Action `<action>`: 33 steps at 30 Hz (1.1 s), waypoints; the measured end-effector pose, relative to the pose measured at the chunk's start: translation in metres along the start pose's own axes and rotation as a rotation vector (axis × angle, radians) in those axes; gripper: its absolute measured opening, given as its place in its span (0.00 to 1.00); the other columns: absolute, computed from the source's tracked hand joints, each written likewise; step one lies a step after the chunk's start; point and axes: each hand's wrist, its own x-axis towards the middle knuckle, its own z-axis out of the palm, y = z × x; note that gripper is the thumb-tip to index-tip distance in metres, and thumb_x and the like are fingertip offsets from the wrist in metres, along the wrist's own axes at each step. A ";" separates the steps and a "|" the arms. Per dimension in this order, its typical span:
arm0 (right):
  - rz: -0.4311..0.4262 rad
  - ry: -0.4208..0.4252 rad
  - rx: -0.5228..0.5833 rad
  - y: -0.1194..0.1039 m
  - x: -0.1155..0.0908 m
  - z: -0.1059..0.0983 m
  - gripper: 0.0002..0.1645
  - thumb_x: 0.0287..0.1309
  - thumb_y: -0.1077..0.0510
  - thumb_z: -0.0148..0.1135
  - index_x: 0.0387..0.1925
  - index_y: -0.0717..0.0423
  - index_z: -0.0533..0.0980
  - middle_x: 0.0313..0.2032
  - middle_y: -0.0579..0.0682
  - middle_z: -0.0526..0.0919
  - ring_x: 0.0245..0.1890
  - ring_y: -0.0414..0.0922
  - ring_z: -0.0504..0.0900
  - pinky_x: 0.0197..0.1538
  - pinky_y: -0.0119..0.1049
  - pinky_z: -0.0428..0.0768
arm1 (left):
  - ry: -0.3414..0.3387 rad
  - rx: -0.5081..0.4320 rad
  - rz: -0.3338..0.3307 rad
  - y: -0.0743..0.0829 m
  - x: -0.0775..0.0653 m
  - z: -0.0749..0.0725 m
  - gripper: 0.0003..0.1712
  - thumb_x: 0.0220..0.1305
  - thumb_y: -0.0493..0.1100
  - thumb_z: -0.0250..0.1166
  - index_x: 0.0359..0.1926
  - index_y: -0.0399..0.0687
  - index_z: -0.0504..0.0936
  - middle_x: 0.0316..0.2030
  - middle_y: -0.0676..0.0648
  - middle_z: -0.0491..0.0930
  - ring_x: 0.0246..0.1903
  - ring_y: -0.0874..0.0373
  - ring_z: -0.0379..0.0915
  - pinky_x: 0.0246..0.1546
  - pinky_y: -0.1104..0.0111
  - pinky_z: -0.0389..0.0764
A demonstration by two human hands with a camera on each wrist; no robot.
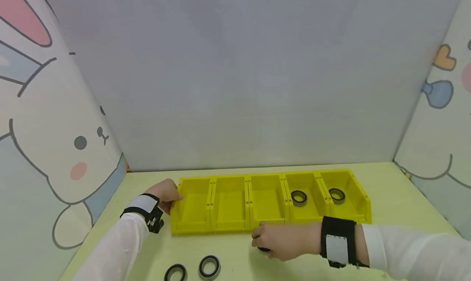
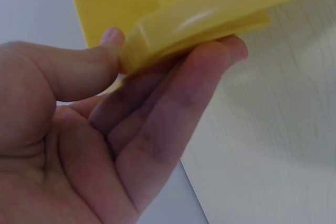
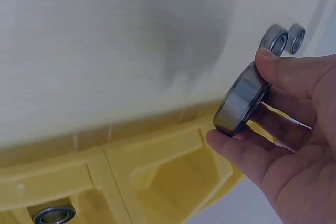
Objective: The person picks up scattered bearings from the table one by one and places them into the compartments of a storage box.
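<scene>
A row of joined yellow bins [image 1: 229, 225] stands across the table. My left hand [image 1: 165, 193] grips the left wall of the leftmost bin; in the left wrist view the thumb lies at the edge of the yellow plastic [image 2: 199, 22] and the fingers curl beneath it. In front of the middle bin, my right hand [image 1: 283, 239] pinches a ball bearing [image 3: 241, 100] between thumb and fingers, its shiny outer ring facing the right wrist camera. From the head view the hand covers most of that bearing.
One bearing [image 1: 299, 205] lies in the fourth bin from the left, another bearing [image 1: 338, 201] in the rightmost. Two loose bearings lie at the table's near side, one [image 1: 201, 268] right of the other [image 1: 168, 274]. Behind the table [image 1: 235, 252] rises a grey wall [image 1: 235, 89]; printed panels flank it.
</scene>
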 end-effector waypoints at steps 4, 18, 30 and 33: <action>0.145 0.016 0.059 0.018 0.007 -0.018 0.22 0.59 0.57 0.63 0.56 0.53 0.75 0.55 0.49 0.75 0.53 0.42 0.74 0.50 0.26 0.78 | 0.003 0.010 -0.007 0.000 0.000 -0.001 0.13 0.67 0.37 0.57 0.44 0.28 0.74 0.31 0.36 0.82 0.26 0.48 0.82 0.30 0.59 0.86; 0.330 0.106 0.049 0.073 0.038 -0.022 0.18 0.56 0.58 0.66 0.49 0.57 0.78 0.43 0.51 0.79 0.35 0.42 0.76 0.39 0.29 0.80 | -0.002 0.014 -0.015 -0.001 0.001 -0.001 0.13 0.67 0.37 0.57 0.45 0.28 0.74 0.32 0.37 0.82 0.25 0.50 0.82 0.30 0.60 0.85; 0.448 0.192 0.108 0.089 0.053 -0.003 0.08 0.53 0.61 0.68 0.28 0.59 0.76 0.24 0.46 0.70 0.23 0.39 0.65 0.26 0.29 0.66 | -0.004 0.011 -0.017 -0.001 0.001 0.000 0.14 0.67 0.37 0.57 0.47 0.28 0.74 0.32 0.38 0.82 0.24 0.51 0.82 0.30 0.60 0.86; 0.427 0.211 0.095 0.093 0.056 0.007 0.08 0.53 0.63 0.67 0.25 0.59 0.75 0.21 0.44 0.68 0.21 0.39 0.63 0.24 0.28 0.63 | -0.006 0.015 -0.019 -0.002 0.003 0.000 0.14 0.67 0.38 0.57 0.47 0.28 0.73 0.32 0.38 0.82 0.25 0.51 0.82 0.30 0.60 0.86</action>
